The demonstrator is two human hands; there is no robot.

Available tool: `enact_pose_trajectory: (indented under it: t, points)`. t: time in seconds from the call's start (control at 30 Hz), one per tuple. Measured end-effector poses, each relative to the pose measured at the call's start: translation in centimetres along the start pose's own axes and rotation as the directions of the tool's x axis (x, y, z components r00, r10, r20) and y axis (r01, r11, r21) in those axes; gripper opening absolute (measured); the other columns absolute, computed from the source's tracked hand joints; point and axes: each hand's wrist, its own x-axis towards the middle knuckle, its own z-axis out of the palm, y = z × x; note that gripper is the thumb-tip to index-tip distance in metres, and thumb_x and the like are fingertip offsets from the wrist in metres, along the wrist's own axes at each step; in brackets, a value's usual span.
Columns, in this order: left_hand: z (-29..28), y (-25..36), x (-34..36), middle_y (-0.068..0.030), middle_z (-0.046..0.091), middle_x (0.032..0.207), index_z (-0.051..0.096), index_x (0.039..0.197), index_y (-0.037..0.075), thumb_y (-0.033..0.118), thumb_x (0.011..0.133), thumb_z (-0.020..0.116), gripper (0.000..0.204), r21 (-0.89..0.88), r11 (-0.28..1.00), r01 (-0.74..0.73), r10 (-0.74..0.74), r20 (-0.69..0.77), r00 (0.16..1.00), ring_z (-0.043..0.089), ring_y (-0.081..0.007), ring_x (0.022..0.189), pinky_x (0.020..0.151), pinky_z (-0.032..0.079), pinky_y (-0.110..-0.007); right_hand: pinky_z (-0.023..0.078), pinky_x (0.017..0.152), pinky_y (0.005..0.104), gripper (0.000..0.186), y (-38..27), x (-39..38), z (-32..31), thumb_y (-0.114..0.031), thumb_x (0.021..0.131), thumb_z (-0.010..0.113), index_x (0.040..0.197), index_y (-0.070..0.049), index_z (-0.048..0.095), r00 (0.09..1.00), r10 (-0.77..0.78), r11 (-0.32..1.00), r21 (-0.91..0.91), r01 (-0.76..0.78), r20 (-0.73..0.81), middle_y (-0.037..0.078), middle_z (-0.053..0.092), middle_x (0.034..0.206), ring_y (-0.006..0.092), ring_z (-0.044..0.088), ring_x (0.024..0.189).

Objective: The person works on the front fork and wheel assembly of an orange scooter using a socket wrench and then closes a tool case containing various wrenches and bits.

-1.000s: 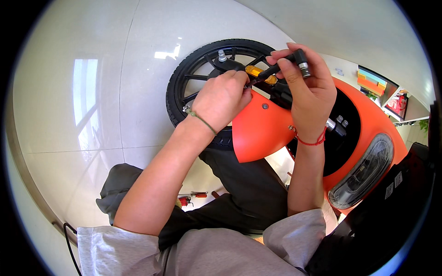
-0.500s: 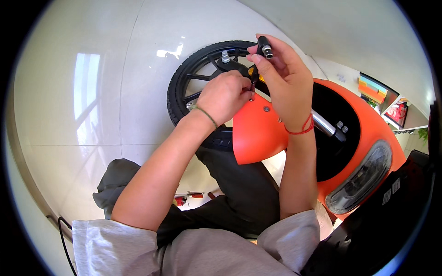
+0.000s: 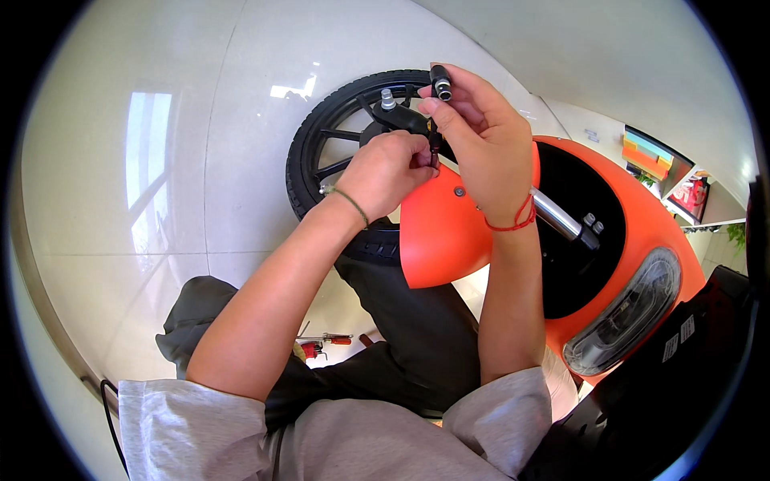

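My right hand (image 3: 485, 144) is closed around a black tool (image 3: 439, 78) with a silver socket-like tip, held up above the wheel. Below it, my left hand (image 3: 393, 172) has thumb and fingers pinched on a small dark piece (image 3: 435, 152) at the upper edge of the orange fender (image 3: 445, 232). My fingers partly hide what that piece is. A bolt (image 3: 459, 191) sits in the fender just right of my left fingertips. The black spoked wheel (image 3: 309, 140) lies behind my left hand, with a silver axle nut (image 3: 387, 99) at its hub.
An orange scooter body (image 3: 634, 200) with a headlight (image 3: 626, 313) stands at the right, a silver fork tube (image 3: 555, 212) running out of it. A red-handled screwdriver (image 3: 341, 339) and other tools lie on the tiled floor (image 3: 160, 313). A shelf (image 3: 714, 204) is at the far right.
My right hand has moved left with the black tool, nearer my left hand. The left hand keeps its pinch at the fender's edge. The whole view has shifted slightly.
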Motion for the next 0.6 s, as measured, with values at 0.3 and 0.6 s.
enact_pose_trajectory:
  t: [0.3,0.6]
  points:
    - [-1.2,0.1,0.3,-0.016,0.067,0.09,0.061,0.095,-0.002,0.0,0.081,0.057,0.015,-0.132,0.991,0.038,-0.033,0.039,0.999,0.065,-0.028,0.083,0.074,0.05,-0.036,0.054,0.081,0.0255,0.032,-0.1,0.1,0.0,0.003,0.088,0.06,0.12,0.004,0.058,0.999,-0.021,0.997,-0.069,0.023,0.029,0.012,0.068,0.102,0.0156,0.067,0.094]
    - [-1.6,0.4,0.3,-0.0161,0.067,0.093,0.061,0.101,-0.002,0.002,0.084,0.052,0.02,-0.244,0.967,0.08,-0.087,-0.017,0.996,0.065,-0.0258,0.087,0.079,0.05,-0.034,0.054,0.077,0.0262,0.03,0.4,0.2,0.1,-0.001,0.084,0.066,0.112,0.003,0.061,0.998,-0.009,1.0,-0.027,0.007,-0.068,0.013,0.068,0.096,0.0161,0.067,0.087]
